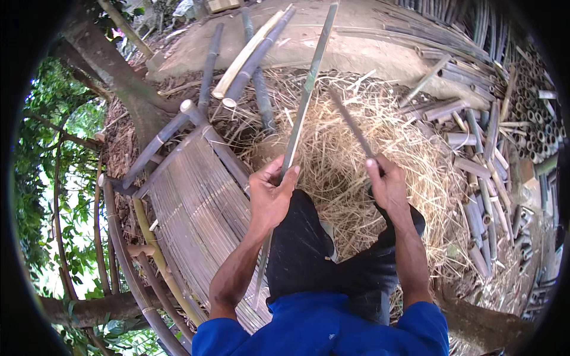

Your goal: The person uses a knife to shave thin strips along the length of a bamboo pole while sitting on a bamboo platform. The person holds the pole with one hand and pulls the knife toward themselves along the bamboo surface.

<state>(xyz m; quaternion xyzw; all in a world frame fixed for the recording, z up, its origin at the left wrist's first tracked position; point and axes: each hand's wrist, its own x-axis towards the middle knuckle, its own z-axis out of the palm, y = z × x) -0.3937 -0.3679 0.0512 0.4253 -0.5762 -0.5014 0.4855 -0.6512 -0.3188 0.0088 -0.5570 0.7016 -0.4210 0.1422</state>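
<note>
My left hand (270,193) is closed around a long, narrow bamboo strip (309,89). The strip slants up and away to the top of the view, green on its face and pale along one edge. Its lower end runs down past my left forearm. In my right hand (389,184) is a knife (350,121) with a long, dark, narrow blade, pointing up and leftward, apart from the strip. The handle is mostly hidden inside my fist. Both hands are above my knees, in front of a heap of bamboo shavings (404,154).
On my left lies a slatted bamboo bench (196,184) with a pole frame. Bamboo poles (255,65) lean beyond it, near a tree trunk (127,89). Cut bamboo pieces (469,142) are strewn at right, beside stacked bamboo tubes (528,113).
</note>
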